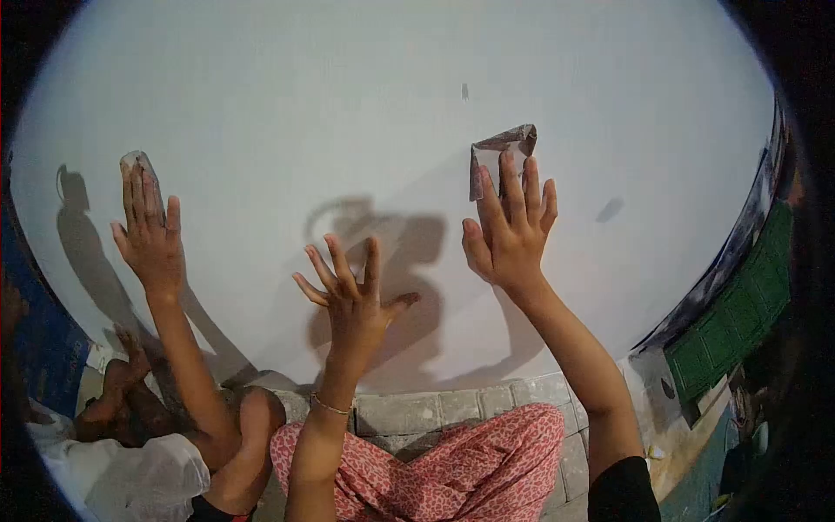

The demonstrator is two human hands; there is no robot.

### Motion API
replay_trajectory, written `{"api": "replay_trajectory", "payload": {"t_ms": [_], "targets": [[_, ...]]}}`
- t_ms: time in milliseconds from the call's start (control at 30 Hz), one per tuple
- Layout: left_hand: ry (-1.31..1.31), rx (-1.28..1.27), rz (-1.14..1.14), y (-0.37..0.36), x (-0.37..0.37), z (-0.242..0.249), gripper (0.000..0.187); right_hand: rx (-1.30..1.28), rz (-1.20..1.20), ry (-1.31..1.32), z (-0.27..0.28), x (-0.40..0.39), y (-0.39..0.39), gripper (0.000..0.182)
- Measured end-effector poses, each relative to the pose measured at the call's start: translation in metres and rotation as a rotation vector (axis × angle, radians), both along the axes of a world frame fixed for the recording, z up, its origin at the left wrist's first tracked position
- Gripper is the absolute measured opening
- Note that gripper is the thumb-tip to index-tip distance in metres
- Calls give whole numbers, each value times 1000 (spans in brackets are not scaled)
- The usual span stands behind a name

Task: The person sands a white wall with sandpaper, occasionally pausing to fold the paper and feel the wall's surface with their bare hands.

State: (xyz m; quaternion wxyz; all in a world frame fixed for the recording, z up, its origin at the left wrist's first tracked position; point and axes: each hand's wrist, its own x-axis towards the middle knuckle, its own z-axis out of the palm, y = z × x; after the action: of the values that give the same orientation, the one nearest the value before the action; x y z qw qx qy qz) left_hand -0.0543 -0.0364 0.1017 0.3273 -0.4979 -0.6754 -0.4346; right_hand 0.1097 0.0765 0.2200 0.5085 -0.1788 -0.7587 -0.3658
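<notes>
My right hand (pixel 515 228) presses a creased piece of sandpaper (pixel 493 145) against the pale wall (pixel 591 104). Its fingers lie stretched over the sheet, whose curled upper and left edges show dark. Lower and to the left, my left hand (pixel 352 300) is raised before the wall, open with fingers spread and holding nothing. A thin bracelet circles its wrist.
At the left, another person's hand (pixel 150 226) holds a similar sheet (pixel 137 160) flat on the wall. That person sits beside my patterned trousers (pixel 426 474). Paving blocks (pixel 396 414) run along the wall's foot. A green panel (pixel 735 313) leans at the right.
</notes>
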Motion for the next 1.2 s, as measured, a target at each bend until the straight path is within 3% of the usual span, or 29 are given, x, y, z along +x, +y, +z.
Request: {"api": "replay_trajectory", "payload": {"t_ms": [700, 900, 967, 1200], "targets": [[5, -3, -10, 1, 0, -2, 113, -5, 12, 14, -3, 0, -1, 48], [66, -71, 76, -2, 1, -1, 119, -1, 13, 13, -4, 0, -1, 48], [21, -10, -1, 0, -1, -3, 111, -1, 19, 18, -5, 0, 0, 48], [21, -11, 2, 0, 0, -3, 109, 11, 0, 6, -5, 1, 0, 49]]}}
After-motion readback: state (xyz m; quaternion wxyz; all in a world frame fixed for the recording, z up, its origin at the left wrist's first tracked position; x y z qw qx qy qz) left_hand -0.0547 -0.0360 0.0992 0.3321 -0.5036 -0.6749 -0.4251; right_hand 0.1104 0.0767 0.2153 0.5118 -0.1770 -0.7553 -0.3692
